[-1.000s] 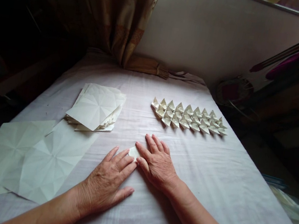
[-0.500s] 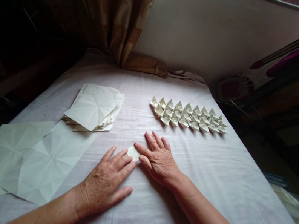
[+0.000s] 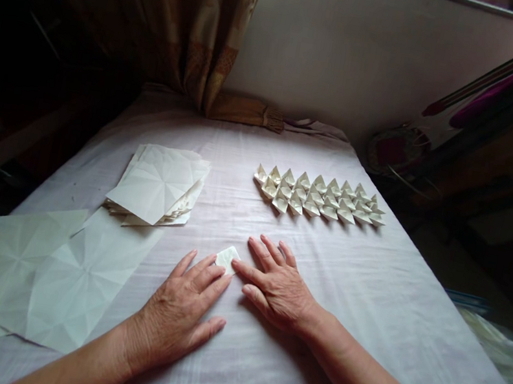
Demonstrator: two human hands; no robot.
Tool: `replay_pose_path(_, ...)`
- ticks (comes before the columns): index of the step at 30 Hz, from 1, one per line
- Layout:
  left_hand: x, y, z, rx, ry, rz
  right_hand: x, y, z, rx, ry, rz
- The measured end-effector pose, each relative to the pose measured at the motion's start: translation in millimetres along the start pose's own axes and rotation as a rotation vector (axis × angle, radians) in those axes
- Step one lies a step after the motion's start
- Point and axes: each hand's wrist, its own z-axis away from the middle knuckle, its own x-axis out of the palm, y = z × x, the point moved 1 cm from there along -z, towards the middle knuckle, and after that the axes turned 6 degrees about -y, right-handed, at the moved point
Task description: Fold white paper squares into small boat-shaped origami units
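Note:
A small folded white paper piece (image 3: 227, 258) lies on the pale cloth-covered table (image 3: 366, 302) between my two hands. My left hand (image 3: 182, 311) rests flat with fingers stretched out, its fingertips touching the piece's near left edge. My right hand (image 3: 278, 284) also lies flat and open, its index fingertip at the piece's right side. Neither hand grips anything.
Several small folded paper units (image 3: 317, 197) sit in neat rows at the back right. A stack of creased square sheets (image 3: 159, 185) lies at the left, with larger creased sheets (image 3: 41, 274) spread near the left edge. A curtain (image 3: 205, 26) hangs behind.
My right hand slid slightly back toward me, uncovering more of the small folded piece. The view shifted a little; my left hand stayed in place.

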Motion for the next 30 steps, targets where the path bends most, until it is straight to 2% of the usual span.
replay_pose_path(5, 0.4, 0.0, -0.1, 0.001, -0.007, -0.013, -5.0, 6.8, -18.6, 0.076, 0.000, 0.013)
replay_pose_path(8, 1.3, 0.3, 0.1, -0.007, -0.014, -0.026, -6.2, 7.8, -18.6, 0.071, 0.015, 0.016)
replay_pose_path(12, 2.9, 0.9, 0.1, -0.023, -0.014, -0.031, -4.9, 3.0, -5.7, -0.035, 0.074, 0.016)
replay_pose_path(15, 4.5, 0.6, 0.7, -0.019, 0.005, -0.041, -2.5, -1.6, 2.0, -0.107, 0.064, 0.000)
replay_pose_path(20, 5.5, -1.0, 2.5, -0.003, 0.020, -0.047, -1.9, 0.0, -0.7, -0.014, 0.024, -0.020)
replay_pose_path(26, 4.5, -2.3, 2.9, -0.026, 0.025, -0.025, -0.8, 5.8, -4.9, 0.089, 0.068, 0.006)
replay_pose_path(30, 4.8, -2.9, 3.2, -0.018, 0.014, -0.004, -0.6, 3.8, -1.3, -0.046, 0.081, 0.031)
